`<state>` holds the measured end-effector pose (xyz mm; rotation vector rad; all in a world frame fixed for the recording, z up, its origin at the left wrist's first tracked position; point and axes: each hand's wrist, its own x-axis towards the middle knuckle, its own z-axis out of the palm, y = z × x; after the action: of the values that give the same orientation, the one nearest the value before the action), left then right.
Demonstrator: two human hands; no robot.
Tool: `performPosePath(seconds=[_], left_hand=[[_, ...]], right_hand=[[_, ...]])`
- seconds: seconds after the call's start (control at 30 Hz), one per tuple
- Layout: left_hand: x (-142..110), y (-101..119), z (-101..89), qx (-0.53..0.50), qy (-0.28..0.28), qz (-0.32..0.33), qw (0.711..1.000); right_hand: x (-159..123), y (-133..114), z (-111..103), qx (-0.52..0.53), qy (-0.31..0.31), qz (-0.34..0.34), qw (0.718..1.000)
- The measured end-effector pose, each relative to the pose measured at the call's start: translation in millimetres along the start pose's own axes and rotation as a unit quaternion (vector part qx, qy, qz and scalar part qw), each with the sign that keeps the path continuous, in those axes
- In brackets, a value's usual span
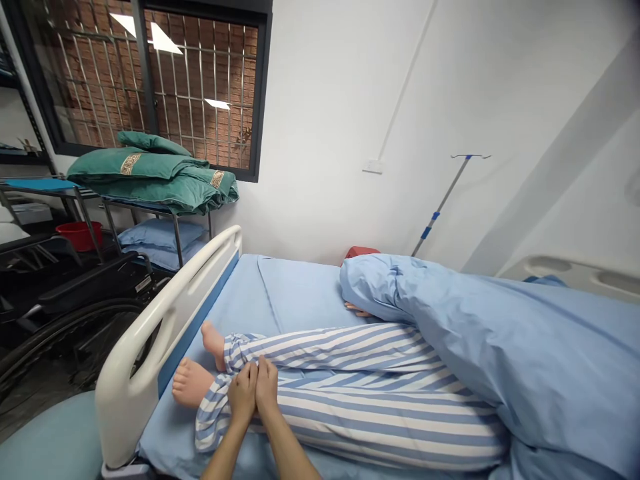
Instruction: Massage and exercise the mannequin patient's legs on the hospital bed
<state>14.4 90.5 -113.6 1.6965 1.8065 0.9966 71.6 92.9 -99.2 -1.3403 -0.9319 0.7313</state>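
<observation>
While the striped trousers (pixel 380 413) lie lengthwise along the near edge of the bed (pixel 305 287), we hold left hand (pixel 242 395) and right hand (pixel 267 387) together, curled over the shin, left nearer the footboard (pixel 114 413); whether they grip fabric, we cannot tell.

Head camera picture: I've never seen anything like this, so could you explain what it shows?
There's no robot here. The one picture comes from a camera worn on a person's head, looking forward and down. Their left hand and right hand, both bare, are side by side at the lower end of the striped trousers; whether they grip the cloth is hard to tell. Bare feet stick out of the trousers, on a bed, and a blue quilt lies toward the other end.
</observation>
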Motion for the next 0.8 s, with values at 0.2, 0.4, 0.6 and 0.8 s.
performPosePath(seconds=[0.2, 0.4, 0.6, 0.8], left_hand=[[0, -6, 4.2, 0.104, -0.015, 0.026, 0.994], [-1, -5, 3.4, 0.091, -0.029, 0.020, 0.995], [5, 15, -0.7, -0.110, -0.031, 0.013, 0.993], [1, 54, 6.1, -0.271, 0.035, -0.028, 0.962]], right_hand=[[-5, -24, -18, -0.140, -0.016, -0.059, 0.988], [-12, -15, -39, -0.182, -0.081, -0.123, 0.972], [-8, -4, -37, -0.153, -0.021, -0.105, 0.982], [1, -4, -41, -0.062, -0.024, -0.064, 0.996]])
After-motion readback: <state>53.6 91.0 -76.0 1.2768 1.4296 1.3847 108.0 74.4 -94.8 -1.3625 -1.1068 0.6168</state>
